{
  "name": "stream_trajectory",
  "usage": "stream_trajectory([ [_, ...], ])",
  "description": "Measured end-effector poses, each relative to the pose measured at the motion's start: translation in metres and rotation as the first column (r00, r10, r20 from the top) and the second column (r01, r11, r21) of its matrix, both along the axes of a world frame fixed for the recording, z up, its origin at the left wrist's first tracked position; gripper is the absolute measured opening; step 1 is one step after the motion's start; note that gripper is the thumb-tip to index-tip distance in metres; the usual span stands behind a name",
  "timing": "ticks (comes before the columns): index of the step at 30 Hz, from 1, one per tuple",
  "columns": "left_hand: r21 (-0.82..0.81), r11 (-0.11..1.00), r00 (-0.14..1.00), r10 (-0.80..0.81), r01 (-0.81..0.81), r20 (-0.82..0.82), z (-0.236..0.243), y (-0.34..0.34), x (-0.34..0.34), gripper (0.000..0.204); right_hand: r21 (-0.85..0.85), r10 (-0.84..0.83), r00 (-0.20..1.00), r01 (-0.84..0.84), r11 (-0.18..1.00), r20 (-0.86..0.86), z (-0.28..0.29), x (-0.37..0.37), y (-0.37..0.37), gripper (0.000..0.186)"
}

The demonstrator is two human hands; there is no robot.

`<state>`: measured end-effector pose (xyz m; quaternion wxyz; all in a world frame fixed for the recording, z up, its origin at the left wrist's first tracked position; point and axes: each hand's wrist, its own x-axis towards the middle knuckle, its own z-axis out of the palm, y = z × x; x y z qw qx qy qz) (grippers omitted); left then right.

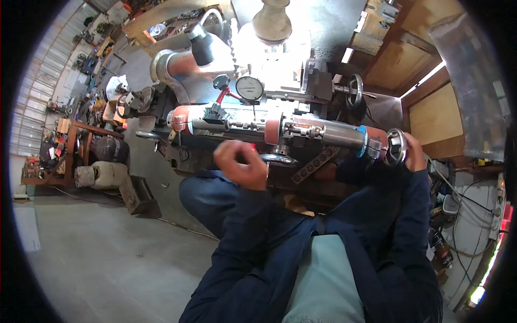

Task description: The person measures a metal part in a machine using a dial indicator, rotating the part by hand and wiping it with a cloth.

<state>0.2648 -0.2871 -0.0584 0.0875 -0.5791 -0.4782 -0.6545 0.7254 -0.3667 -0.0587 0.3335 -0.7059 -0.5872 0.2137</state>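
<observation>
My right hand [414,152] is wrapped round the rim of a metal handwheel [397,146] at the right end of the machine. My left hand [240,164] is raised in front of the machine with its fingers curled. A small red spot shows at its fingertips, too small to name. Beyond it a round dial indicator [250,88] with a white face stands on a red-armed holder [229,95]. Its thin stem points down toward the long steel cylinder [344,134] that runs across the machine. Close by the left hand lies a shiny lower handwheel [278,159].
A bright lamp [272,24] lights the machine table. More handwheels sit at the far right [354,91] and far left [134,102]. A power strip [315,164] hangs below the cylinder. A wooden box [137,195] and a gas-bottle-like tank [101,175] stand on the floor at left.
</observation>
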Motion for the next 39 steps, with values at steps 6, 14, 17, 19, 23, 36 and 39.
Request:
stream_trajectory([
  [6,-0.252,0.966,0.986,-0.087,0.049,-0.142,0.049,0.044,-0.068,0.045,-0.411,0.033,0.978,0.056,0.91,0.205,0.029,-0.024,-0.041,0.025],
  [14,-0.589,0.803,0.856,-0.366,0.092,-0.366,0.045,0.078,-0.085,0.034,0.142,-0.178,0.958,0.213,0.967,-0.224,0.045,-0.039,-0.051,0.017],
  [17,-0.53,0.847,0.788,-0.342,0.023,-0.512,0.037,0.087,-0.125,0.031,0.232,-0.478,0.86,0.508,0.829,-0.177,0.052,-0.064,-0.023,0.03],
  [19,-0.551,0.826,0.801,-0.407,0.118,-0.438,0.041,0.081,-0.116,0.04,0.32,-0.539,0.804,0.595,0.738,-0.253,0.073,-0.082,-0.028,0.03],
  [23,-0.522,0.853,0.832,-0.304,0.02,-0.464,0.035,0.087,-0.1,0.045,0.644,-0.238,0.97,0.209,0.736,-0.042,0.065,-0.117,-0.042,0.03],
  [36,-0.351,0.92,0.886,-0.008,-0.176,-0.464,0.07,0.02,0.003,0.046,0.57,0.426,0.896,-0.286,0.77,-0.127,0.079,-0.189,-0.082,0.046],
  [39,-0.517,0.833,0.912,-0.35,0.198,-0.214,0.072,-0.04,0.084,0.05,0.674,0.296,0.929,-0.073,0.735,-0.222,0.104,-0.179,-0.087,0.059],
])
